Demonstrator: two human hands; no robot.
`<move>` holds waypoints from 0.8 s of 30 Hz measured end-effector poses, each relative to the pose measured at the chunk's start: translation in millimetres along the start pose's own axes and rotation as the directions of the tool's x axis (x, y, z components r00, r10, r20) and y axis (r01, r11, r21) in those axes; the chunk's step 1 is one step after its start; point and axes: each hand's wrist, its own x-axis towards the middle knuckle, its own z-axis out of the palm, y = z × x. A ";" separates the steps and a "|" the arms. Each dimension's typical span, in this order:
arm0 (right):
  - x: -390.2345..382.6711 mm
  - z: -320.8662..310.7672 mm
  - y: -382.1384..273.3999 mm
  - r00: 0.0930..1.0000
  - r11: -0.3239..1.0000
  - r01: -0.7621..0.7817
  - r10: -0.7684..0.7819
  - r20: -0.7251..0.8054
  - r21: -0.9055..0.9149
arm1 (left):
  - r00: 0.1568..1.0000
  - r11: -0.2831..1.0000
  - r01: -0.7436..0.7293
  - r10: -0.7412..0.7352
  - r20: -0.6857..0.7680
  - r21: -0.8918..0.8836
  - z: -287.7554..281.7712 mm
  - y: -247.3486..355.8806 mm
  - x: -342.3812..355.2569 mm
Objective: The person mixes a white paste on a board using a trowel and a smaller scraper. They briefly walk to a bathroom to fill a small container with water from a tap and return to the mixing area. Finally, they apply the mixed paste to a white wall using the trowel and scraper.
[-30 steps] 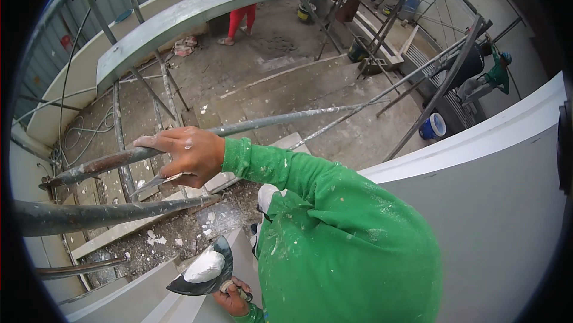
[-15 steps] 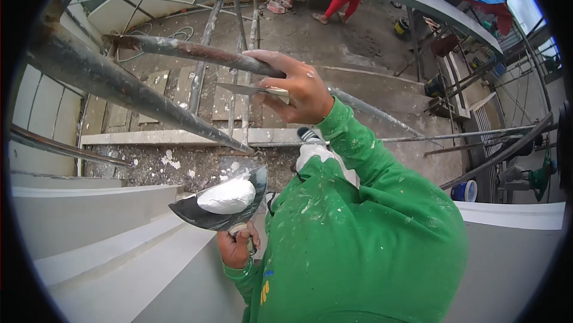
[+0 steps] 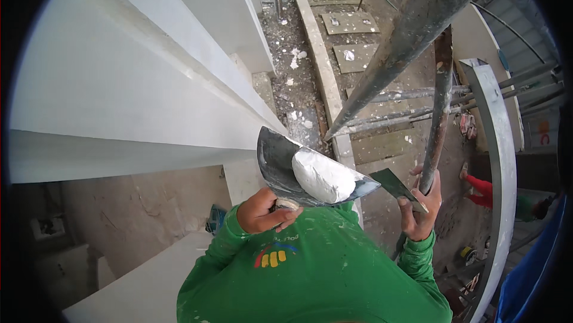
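Note:
My left hand is closed round the short handle of a dark, half-round plaster hawk. A thick mound of white plaster sits on its face, toward the right side. Just right of the hawk, a flat putty knife sticks out of my right hand, its blade pointing at the plaster. Those same fingers also wrap round the lower part of a rusty scaffold pipe. The putty knife's handle is hidden in the hand.
A thick grey scaffold tube slants down ahead of me. White stepped wall moulding rises at the left. A curved metal channel stands at the right. Far below are a concrete curb, ground spotted with plaster, and a person's red trouser leg.
My view has swung left, so the wall now fills the left side and the pipes stand at the right. The hawk and putty knife are now close together. Both hands keep their holds.

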 end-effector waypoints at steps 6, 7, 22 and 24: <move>-3.4 11.5 4.3 0.986 0.997 0.077 -0.079 -0.148 -0.022 | 0.982 0.977 -0.121 0.144 -0.123 0.177 17.6 6.8 -11.4; 4.4 12.5 2.1 0.961 0.981 0.155 -0.178 -0.211 -0.120 | 0.974 0.972 -0.164 0.187 -0.126 0.170 18.1 9.3 -10.0; 23.2 27.5 -102.8 0.646 0.736 0.376 -0.644 -0.410 -0.563 | 0.901 0.908 -0.231 0.336 -0.277 0.351 64.4 61.1 -28.2; 24.8 28.2 -108.1 0.642 0.736 0.385 -0.647 -0.412 -0.557 | 0.901 0.914 -0.213 0.320 -0.293 0.344 66.9 64.0 -30.3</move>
